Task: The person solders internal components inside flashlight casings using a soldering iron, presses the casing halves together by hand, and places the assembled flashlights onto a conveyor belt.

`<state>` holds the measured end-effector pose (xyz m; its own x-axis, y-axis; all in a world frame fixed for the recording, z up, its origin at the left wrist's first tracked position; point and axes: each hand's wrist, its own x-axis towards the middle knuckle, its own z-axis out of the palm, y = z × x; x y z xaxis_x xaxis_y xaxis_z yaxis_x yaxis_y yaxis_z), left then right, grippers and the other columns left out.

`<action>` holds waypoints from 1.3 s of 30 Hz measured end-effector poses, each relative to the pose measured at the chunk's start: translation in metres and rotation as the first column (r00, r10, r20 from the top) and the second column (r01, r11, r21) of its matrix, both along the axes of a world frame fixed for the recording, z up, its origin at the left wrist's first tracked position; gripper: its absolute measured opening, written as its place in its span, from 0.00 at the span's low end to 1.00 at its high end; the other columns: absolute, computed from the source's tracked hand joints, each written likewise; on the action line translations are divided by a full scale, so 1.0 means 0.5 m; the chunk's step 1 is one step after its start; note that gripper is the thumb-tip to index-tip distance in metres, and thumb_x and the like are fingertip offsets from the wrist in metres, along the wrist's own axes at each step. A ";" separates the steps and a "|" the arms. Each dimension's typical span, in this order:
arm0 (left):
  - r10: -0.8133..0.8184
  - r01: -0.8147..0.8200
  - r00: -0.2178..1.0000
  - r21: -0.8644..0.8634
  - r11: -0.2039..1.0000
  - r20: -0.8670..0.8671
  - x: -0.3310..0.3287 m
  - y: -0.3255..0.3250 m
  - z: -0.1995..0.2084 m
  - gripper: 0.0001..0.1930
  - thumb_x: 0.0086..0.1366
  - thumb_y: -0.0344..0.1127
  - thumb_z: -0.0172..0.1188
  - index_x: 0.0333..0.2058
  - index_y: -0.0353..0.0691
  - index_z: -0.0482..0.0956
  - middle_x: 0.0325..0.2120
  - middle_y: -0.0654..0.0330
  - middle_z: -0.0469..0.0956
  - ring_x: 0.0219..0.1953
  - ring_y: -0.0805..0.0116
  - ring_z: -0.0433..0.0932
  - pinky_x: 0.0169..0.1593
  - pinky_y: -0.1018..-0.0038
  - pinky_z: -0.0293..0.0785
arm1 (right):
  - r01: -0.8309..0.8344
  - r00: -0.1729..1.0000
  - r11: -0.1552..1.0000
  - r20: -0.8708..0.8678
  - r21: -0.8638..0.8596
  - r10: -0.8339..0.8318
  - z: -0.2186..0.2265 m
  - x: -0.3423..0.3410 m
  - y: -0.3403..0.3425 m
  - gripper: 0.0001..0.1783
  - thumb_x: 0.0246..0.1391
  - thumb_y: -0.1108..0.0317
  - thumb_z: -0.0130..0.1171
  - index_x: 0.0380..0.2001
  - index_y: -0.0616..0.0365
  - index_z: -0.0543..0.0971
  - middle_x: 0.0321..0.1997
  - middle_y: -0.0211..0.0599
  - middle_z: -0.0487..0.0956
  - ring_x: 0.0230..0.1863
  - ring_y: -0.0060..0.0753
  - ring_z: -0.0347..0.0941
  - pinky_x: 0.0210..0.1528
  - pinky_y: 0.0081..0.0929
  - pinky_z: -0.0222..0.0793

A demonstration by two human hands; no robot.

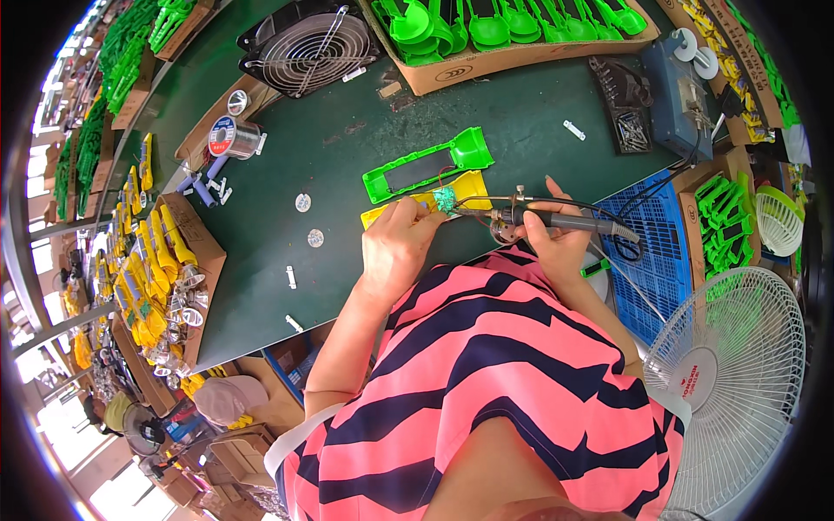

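Observation:
My right hand [558, 239] is closed round the dark handle of a soldering iron [569, 220]. Its metal tip points left, to a small teal circuit board [445, 199] on a yellow plastic housing [470, 186]. My left hand [399, 241] pinches at the board's left side, over the yellow housing; what lies between its fingertips is hidden. Just beyond, a green plastic housing half [473, 149] lies with its hollow side up. Thin reddish wires run near the board.
A solder wire spool [233, 137], purple cylinders [202, 192] and small white strips [292, 277] lie to the left. A box fan [317, 54] and a carton [434, 80] of green parts stand at the back. On the right are a blue soldering station [678, 104], a blue crate [647, 260] and a white fan [730, 373].

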<state>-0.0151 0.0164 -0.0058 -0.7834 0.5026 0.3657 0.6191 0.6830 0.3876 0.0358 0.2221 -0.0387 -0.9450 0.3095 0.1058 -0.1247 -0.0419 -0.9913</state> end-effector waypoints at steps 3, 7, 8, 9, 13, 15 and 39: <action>0.004 -0.004 1.000 0.003 1.000 -0.003 0.000 0.002 -0.001 0.08 0.44 0.27 0.62 0.26 0.45 0.79 0.19 0.65 0.68 0.22 0.68 0.71 0.22 0.74 0.67 | 0.012 0.998 0.996 0.063 -0.092 -0.006 0.021 0.002 -0.008 0.09 0.43 0.77 0.58 0.30 0.66 0.72 0.18 0.33 0.77 0.21 0.18 0.74 0.63 0.35 0.43; 0.016 -0.016 1.000 -0.010 1.000 -0.010 0.004 0.003 -0.003 0.07 0.44 0.27 0.62 0.26 0.44 0.79 0.19 0.65 0.67 0.22 0.68 0.70 0.22 0.74 0.67 | -0.029 0.998 0.990 -0.059 0.140 0.038 0.010 0.003 0.014 0.08 0.45 0.77 0.57 0.30 0.67 0.71 0.20 0.34 0.77 0.22 0.20 0.75 0.60 0.32 0.52; 0.018 -0.018 1.000 -0.007 1.000 -0.007 0.004 0.004 -0.002 0.07 0.44 0.27 0.62 0.26 0.44 0.79 0.19 0.64 0.67 0.22 0.68 0.70 0.22 0.74 0.67 | -0.028 0.997 0.990 -0.062 0.140 0.037 0.008 0.004 0.015 0.08 0.45 0.77 0.57 0.30 0.67 0.71 0.20 0.34 0.77 0.22 0.20 0.75 0.60 0.32 0.52; 0.017 -0.018 1.000 -0.007 1.000 -0.008 0.004 0.005 -0.001 0.07 0.44 0.27 0.62 0.26 0.44 0.79 0.19 0.64 0.67 0.22 0.68 0.70 0.22 0.74 0.67 | -0.004 0.999 0.999 -0.037 0.054 0.006 0.006 0.006 0.016 0.08 0.45 0.77 0.57 0.31 0.67 0.71 0.22 0.35 0.77 0.22 0.20 0.75 0.57 0.31 0.56; 0.035 -0.035 0.999 -0.039 0.999 0.013 0.007 0.011 0.004 0.07 0.45 0.27 0.61 0.26 0.43 0.79 0.20 0.64 0.68 0.23 0.67 0.71 0.24 0.73 0.68 | 0.062 0.998 0.990 0.012 -0.124 -0.061 0.017 0.007 0.017 0.09 0.46 0.78 0.56 0.33 0.69 0.71 0.25 0.38 0.77 0.22 0.22 0.75 0.51 0.27 0.64; 0.040 -0.040 0.999 -0.057 0.998 0.003 0.006 0.014 0.007 0.07 0.45 0.27 0.61 0.26 0.43 0.79 0.20 0.63 0.68 0.24 0.67 0.71 0.25 0.73 0.68 | 0.100 0.995 0.988 -0.012 -0.121 -0.103 0.019 0.006 0.022 0.09 0.46 0.79 0.55 0.33 0.68 0.71 0.25 0.38 0.77 0.23 0.22 0.75 0.50 0.27 0.65; 0.019 -0.016 0.999 0.093 0.996 -0.031 -0.023 -0.085 -0.061 0.25 0.36 0.26 0.69 0.30 0.40 0.60 0.41 0.48 0.68 0.39 0.52 0.68 0.42 0.59 0.60 | 0.334 0.908 0.816 -0.394 0.472 -0.144 0.146 -0.222 0.260 0.11 0.54 0.72 0.51 0.41 0.65 0.69 0.31 0.39 0.78 0.30 0.24 0.75 0.36 0.20 0.70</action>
